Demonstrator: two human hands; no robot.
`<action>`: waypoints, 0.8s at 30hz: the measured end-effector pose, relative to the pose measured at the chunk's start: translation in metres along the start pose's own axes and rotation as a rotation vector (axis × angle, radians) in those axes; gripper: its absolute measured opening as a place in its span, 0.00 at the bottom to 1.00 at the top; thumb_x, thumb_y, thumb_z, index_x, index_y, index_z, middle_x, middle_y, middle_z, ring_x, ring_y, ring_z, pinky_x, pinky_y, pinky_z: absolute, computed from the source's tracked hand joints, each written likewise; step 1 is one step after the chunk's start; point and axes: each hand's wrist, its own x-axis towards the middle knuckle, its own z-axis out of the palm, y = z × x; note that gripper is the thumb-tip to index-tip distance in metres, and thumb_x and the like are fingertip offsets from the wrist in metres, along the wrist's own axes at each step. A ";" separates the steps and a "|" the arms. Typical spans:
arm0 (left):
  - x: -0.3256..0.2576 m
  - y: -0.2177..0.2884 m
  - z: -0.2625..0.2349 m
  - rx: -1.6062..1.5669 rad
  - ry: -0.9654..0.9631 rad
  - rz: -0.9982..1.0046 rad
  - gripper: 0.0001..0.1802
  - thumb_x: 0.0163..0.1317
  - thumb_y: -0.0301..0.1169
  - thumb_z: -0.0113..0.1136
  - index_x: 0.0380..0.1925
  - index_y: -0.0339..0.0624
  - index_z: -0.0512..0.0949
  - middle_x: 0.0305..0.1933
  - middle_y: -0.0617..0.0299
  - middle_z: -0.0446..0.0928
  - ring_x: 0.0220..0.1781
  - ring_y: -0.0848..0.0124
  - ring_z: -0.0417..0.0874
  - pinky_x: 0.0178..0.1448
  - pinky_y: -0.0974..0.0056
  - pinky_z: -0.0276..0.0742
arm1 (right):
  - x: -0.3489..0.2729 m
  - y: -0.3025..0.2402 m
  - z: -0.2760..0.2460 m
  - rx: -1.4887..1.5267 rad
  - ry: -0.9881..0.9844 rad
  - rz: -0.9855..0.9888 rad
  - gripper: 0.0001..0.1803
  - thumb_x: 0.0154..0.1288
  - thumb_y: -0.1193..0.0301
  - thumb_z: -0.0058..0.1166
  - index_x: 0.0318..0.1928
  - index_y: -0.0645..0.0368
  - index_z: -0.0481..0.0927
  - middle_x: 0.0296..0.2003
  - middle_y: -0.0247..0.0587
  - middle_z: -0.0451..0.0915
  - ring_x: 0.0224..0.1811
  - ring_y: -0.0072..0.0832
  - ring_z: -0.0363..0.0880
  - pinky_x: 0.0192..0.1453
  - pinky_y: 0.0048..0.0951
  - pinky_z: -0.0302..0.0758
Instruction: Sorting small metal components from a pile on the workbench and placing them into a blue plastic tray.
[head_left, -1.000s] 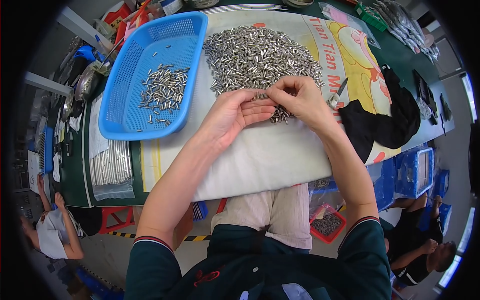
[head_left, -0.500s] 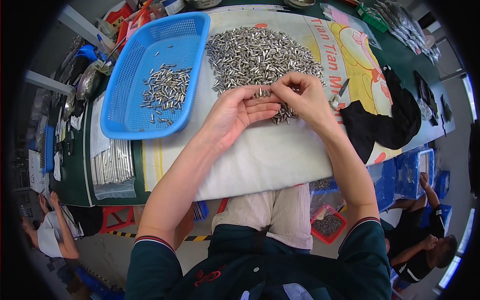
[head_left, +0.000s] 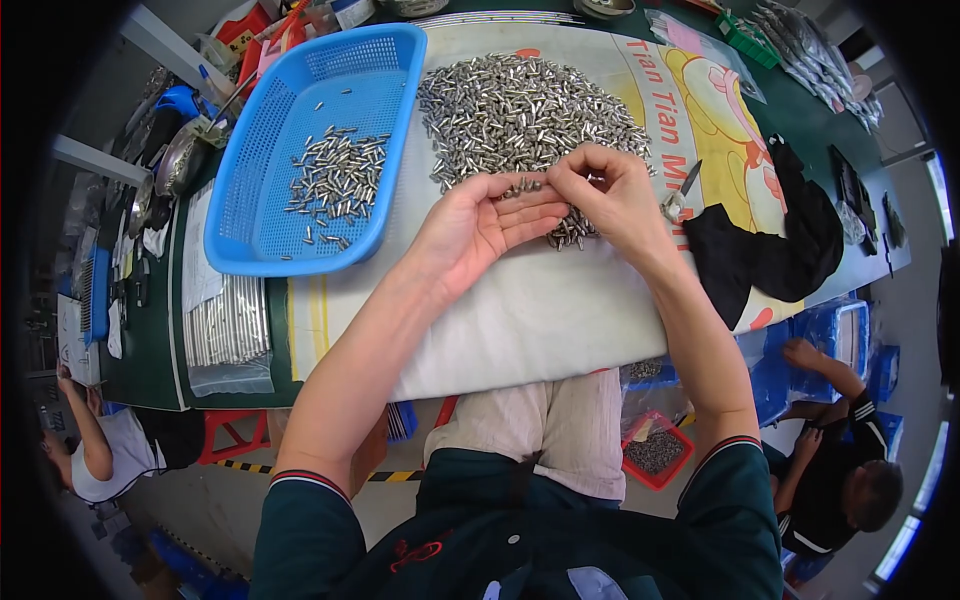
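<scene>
Metal pins [head_left: 522,188] in the left hand [head_left: 472,226] — right hand [head_left: 612,198] close beside

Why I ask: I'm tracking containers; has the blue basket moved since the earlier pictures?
No; against the bagged metal rods, the blue basket keeps its place: both drift slightly right together in the view.

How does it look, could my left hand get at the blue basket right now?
Probably yes: the blue basket sits to the left of your left hand, and nothing seems to stand between them, though small metal pieces at its fingers might spill.
</scene>
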 end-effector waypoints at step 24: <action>-0.004 -0.005 0.006 0.179 -0.063 0.151 0.18 0.64 0.29 0.36 0.45 0.27 0.69 0.45 0.47 0.74 0.49 0.61 0.77 0.56 0.60 0.73 | -0.001 0.006 0.013 -0.376 0.081 -0.598 0.11 0.42 0.81 0.56 0.31 0.63 0.78 0.31 0.40 0.72 0.32 0.29 0.73 0.33 0.24 0.71</action>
